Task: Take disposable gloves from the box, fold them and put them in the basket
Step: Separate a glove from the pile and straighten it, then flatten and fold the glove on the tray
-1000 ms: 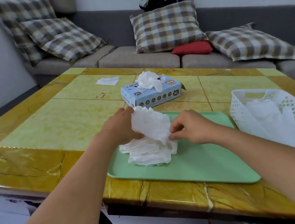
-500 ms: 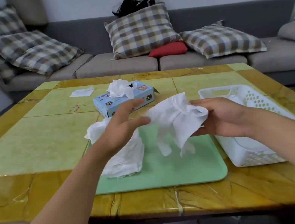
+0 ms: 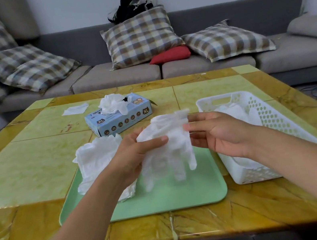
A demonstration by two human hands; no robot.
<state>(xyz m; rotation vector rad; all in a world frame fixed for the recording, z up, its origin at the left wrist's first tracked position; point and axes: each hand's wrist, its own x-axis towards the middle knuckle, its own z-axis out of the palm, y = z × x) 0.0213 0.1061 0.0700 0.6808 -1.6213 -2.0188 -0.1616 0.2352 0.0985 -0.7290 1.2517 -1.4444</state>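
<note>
head | glove (image 3: 170, 145): white, crinkled, fingers hanging down | over tray (image 3: 187, 195)

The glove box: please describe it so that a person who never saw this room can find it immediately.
Find the yellow-green table in front of the grey sofa. Beyond the green tray, toward the sofa, lies a light blue box with white gloves bunching out of its top. It alone is printed, with XL marks on its front.
</note>
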